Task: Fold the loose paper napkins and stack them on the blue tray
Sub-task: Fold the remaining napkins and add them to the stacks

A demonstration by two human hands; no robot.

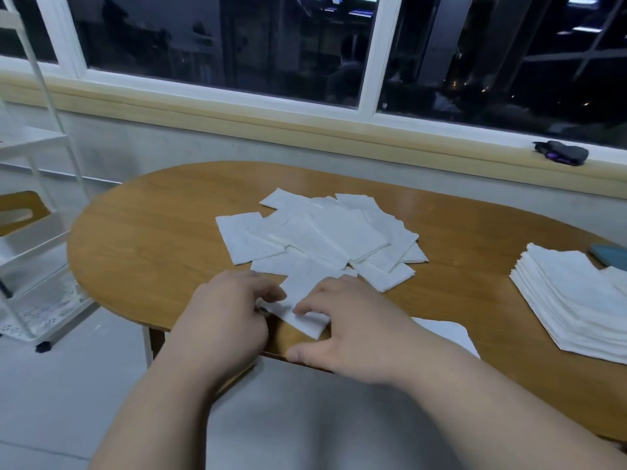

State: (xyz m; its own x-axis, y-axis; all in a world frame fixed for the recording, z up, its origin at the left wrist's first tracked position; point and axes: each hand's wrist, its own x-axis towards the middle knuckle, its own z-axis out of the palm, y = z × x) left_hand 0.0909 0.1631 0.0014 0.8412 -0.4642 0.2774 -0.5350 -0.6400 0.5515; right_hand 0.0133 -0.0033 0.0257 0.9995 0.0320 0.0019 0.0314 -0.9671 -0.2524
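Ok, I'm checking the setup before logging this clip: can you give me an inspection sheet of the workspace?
Surface: oval wooden table.
Job's things: loose napkins scattered mid-table; one napkin at the near edge; folded stack at right, blue tray corner showing behind it.
Clutter: dark object on the sill.
Hands: left hand pinches the napkin's edge; right hand presses on it.
Cables: nothing seen.
Surroundings: dark window; white rack at left.

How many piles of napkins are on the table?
2. A messy pile lies in the middle of the table, and a neat stack sits at the right edge. More white paper peeks out behind the right forearm.
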